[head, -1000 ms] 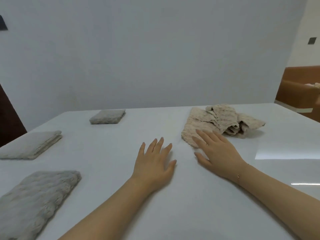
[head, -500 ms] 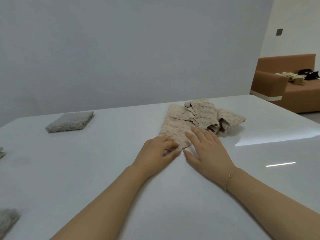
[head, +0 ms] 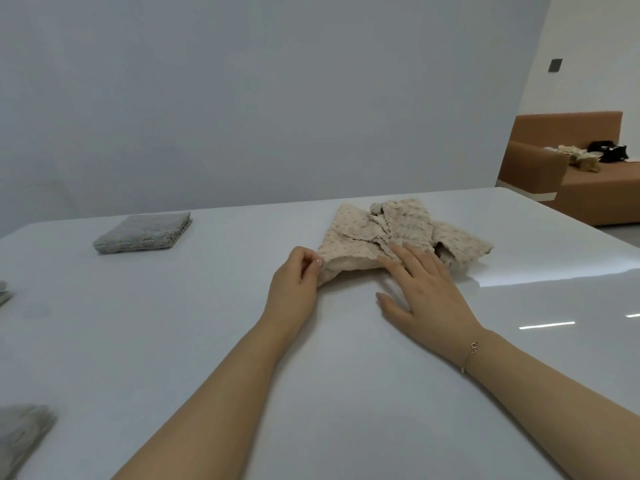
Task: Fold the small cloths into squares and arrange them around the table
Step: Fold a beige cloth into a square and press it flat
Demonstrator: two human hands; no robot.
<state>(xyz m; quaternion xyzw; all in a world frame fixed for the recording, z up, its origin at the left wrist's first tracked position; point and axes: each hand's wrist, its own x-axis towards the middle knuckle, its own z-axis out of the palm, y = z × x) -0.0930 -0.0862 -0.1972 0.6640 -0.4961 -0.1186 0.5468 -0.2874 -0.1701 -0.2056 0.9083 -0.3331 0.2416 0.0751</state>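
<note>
A crumpled beige knitted cloth [head: 388, 230] lies on the white table [head: 173, 323] beyond the middle. My left hand [head: 294, 289] pinches the cloth's near left corner between thumb and fingers. Flat, with fingers spread, my right hand [head: 426, 289] has its fingertips resting on the cloth's near edge. A grey cloth folded into a square [head: 143, 233] lies at the far left. The corner of another grey cloth [head: 20, 434] shows at the lower left, and a sliver of one more grey cloth [head: 4, 292] at the left edge.
A grey wall stands right behind the table's far edge. A brown sofa [head: 585, 181] with light and black items on it stands beyond the table's right side. Light glares on the table surface at the right.
My left hand moved from flat on the table to the beige cloth and pinched its near corner, lifting it slightly. The view swung right, so the left grey cloths slid out of frame.
</note>
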